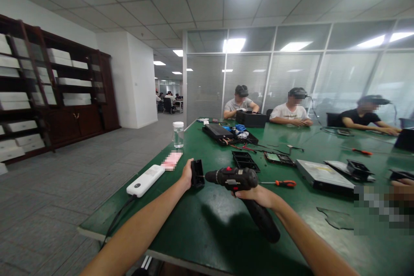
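Note:
My right hand (pixel 258 196) is wrapped round the handle of a black cordless drill (pixel 237 177) with red accents. Its chuck points left, and the bit reaches the open side of a small black plastic frame (pixel 198 174); whether it touches a screw cannot be made out. That frame stands on edge in my left hand (pixel 186 175), gripped by its left side, just above the table. Right of the drill lies an orange-and-black screwdriver (pixel 285 183). Behind the drill a black plastic bracket (pixel 246 161) with openings rests flat on the table.
The green table (pixel 181 228) also bears a white power bank (pixel 145 180) with a cable, a lidded clear jar (pixel 178 134), a silver metal drive (pixel 325 177), a circuit board (pixel 280 158) and dismantled black casings (pixel 216 131). Several people sit across and at the right.

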### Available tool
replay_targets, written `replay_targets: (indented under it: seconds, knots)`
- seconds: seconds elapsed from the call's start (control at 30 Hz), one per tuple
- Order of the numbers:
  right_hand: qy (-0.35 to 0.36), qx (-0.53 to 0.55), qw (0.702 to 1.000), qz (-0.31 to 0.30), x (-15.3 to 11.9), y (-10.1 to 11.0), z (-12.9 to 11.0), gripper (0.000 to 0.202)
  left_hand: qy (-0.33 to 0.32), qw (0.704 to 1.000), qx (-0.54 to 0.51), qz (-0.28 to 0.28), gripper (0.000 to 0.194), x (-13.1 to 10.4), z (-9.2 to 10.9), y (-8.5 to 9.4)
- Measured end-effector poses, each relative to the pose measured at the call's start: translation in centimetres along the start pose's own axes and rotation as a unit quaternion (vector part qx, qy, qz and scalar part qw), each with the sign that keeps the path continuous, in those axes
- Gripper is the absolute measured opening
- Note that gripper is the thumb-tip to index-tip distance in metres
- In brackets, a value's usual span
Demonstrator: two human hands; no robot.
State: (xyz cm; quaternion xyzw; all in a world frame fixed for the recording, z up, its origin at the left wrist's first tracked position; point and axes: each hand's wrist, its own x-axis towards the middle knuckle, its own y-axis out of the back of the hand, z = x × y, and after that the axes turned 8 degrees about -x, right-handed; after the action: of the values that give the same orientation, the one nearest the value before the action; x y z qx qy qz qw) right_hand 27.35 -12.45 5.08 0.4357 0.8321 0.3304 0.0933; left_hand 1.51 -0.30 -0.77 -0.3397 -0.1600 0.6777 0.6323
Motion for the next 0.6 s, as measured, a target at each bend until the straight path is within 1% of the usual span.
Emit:
replay_targets:
  seconds: [0.17, 0.37, 0.6]
  knots:
    - [0.006, -0.01, 1.0, -0.006, 0.02, 0.0, 0.02, 0.036, -0.011, 1.0, -0.004, -0.003, 0.036, 0.1, -0.08, 0.05]
    - [-0.008, -0.024, 1.0, -0.003, 0.12, 0.11, 0.56, 0.037, -0.015, 1.0, -0.011, -0.003, 0.035, -0.14, -0.03, -0.19]
    - [0.002, -0.009, 1.0, -0.007, 0.17, 0.08, 0.65, 0.036, -0.02, 1.0, 0.001, -0.002, 0.037, -0.2, -0.03, -0.26]
